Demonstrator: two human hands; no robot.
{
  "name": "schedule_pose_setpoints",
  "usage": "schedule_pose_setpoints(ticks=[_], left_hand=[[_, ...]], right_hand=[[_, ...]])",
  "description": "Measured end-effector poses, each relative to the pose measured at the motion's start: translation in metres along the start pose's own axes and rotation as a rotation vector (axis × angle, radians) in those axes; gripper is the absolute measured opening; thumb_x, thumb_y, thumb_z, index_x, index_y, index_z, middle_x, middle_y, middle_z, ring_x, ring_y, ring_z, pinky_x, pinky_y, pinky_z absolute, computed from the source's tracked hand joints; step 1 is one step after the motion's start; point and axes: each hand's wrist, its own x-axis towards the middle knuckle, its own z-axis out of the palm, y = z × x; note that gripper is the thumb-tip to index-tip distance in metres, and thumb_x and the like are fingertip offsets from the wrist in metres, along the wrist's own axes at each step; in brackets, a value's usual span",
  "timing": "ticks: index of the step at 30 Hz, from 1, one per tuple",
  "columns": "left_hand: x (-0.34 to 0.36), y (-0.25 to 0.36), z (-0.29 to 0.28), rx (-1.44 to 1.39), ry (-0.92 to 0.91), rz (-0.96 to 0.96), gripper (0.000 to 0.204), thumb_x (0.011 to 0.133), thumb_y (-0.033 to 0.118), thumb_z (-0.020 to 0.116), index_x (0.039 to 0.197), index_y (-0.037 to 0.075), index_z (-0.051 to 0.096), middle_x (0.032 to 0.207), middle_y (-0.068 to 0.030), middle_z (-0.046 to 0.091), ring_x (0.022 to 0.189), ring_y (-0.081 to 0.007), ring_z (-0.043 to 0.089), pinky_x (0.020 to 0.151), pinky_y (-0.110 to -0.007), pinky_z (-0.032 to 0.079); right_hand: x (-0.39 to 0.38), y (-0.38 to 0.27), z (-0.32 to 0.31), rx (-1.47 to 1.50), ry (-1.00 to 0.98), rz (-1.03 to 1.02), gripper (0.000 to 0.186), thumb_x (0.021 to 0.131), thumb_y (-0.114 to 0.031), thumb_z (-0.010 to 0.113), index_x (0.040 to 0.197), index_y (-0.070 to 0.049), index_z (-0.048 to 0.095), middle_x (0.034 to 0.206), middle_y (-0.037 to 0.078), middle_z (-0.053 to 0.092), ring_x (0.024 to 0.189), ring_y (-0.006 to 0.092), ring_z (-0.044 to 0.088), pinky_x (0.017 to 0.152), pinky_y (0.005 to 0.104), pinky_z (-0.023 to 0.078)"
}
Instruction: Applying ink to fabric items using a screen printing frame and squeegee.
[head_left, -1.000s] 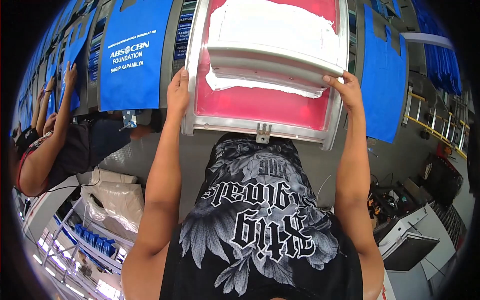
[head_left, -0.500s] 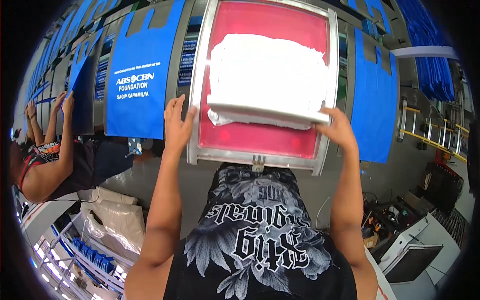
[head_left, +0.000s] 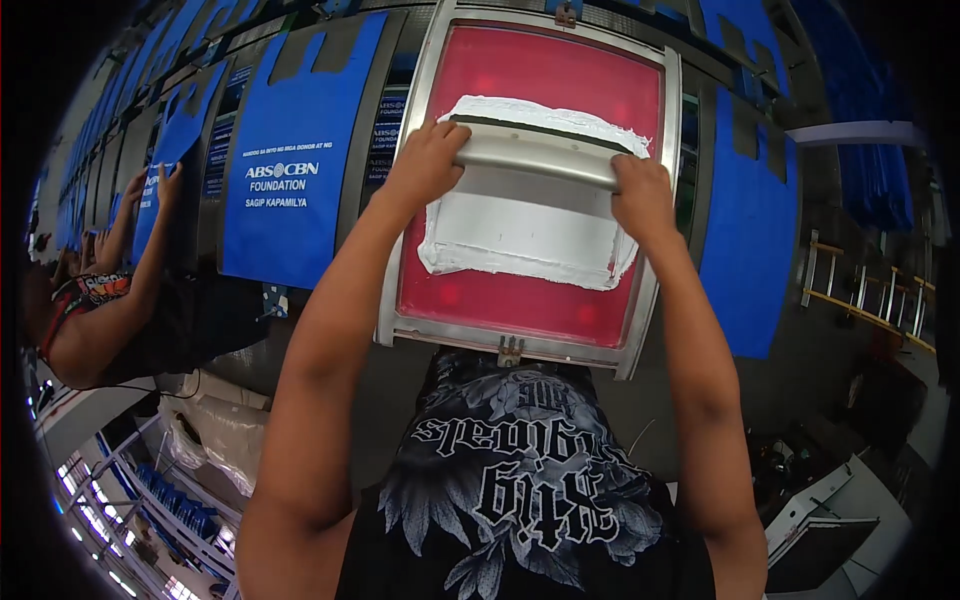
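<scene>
A squeegee (head_left: 535, 165) with a metal holder lies across a screen printing frame (head_left: 390, 300) with red mesh. My left hand (head_left: 432, 158) is closed round its left end, and my right hand (head_left: 643, 195) grips its right end. White ink (head_left: 500, 265) covers a rough rectangle of the mesh; a thick ridge of it lies beyond the squeegee, and a thinner layer with raised edges lies on the near side. What is under the frame is hidden.
Blue bags lie on flat boards either side: a printed bag (head_left: 285, 190) at left, a plain bag (head_left: 745, 230) at right. At far left another person's hands (head_left: 168, 185) hold a blue bag. A yellow-railed ladder (head_left: 870, 300) lies at right.
My left hand has gone from the frame's left edge onto the squeegee. Both hands have moved the squeegee away from me, toward the far edge of the ink, and the ink behind it is thinner.
</scene>
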Motion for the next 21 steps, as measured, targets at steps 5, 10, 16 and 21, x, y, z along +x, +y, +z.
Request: schedule_pose_setpoints(ticks=[5, 10, 16, 21], left_hand=[[-0.071, 0.026, 0.005, -0.075, -0.030, -0.008, 0.042, 0.059, 0.001, 0.065, 0.099, 0.006, 0.058, 0.094, -0.0108, 0.055, 0.090, -0.0303, 0.053, 0.082, -0.041, 0.042], [-0.146, 0.079, -0.023, -0.133, -0.140, -0.090, 0.044, 0.053, 0.003, 0.070, 0.097, 0.005, 0.060, 0.087, -0.0090, 0.057, 0.088, -0.0295, 0.056, 0.079, -0.040, 0.043], [-0.094, 0.037, 0.009, -0.087, 0.019, -0.097, 0.039, 0.052, 0.004, 0.074, 0.090, 0.005, 0.065, 0.082, -0.0132, 0.063, 0.082, -0.0326, 0.059, 0.076, -0.043, 0.046], [0.046, -0.002, -0.005, -0.085, -0.081, -0.215, 0.029, 0.069, 0.023, 0.074, 0.093, 0.008, 0.068, 0.082, -0.0160, 0.067, 0.079, -0.0343, 0.064, 0.073, -0.042, 0.051]], right_hand=[[-0.066, -0.038, -0.004, 0.040, -0.188, 0.025, 0.037, 0.067, 0.001, 0.057, 0.103, -0.005, 0.056, 0.095, 0.011, 0.058, 0.097, 0.0298, 0.055, 0.091, 0.0496, 0.038], [-0.140, -0.064, -0.055, 0.315, -0.128, 0.007, 0.042, 0.056, 0.004, 0.060, 0.098, -0.003, 0.060, 0.087, 0.013, 0.061, 0.087, 0.0323, 0.056, 0.088, 0.0462, 0.039], [-0.085, -0.037, -0.016, 0.194, -0.100, 0.030, 0.036, 0.060, 0.002, 0.061, 0.096, -0.007, 0.064, 0.086, 0.011, 0.064, 0.085, 0.0300, 0.058, 0.100, 0.0492, 0.034], [0.039, 0.022, -0.025, 0.114, -0.140, 0.049, 0.033, 0.062, -0.003, 0.062, 0.094, -0.008, 0.067, 0.078, 0.018, 0.065, 0.074, 0.0375, 0.062, 0.070, 0.0457, 0.048]])
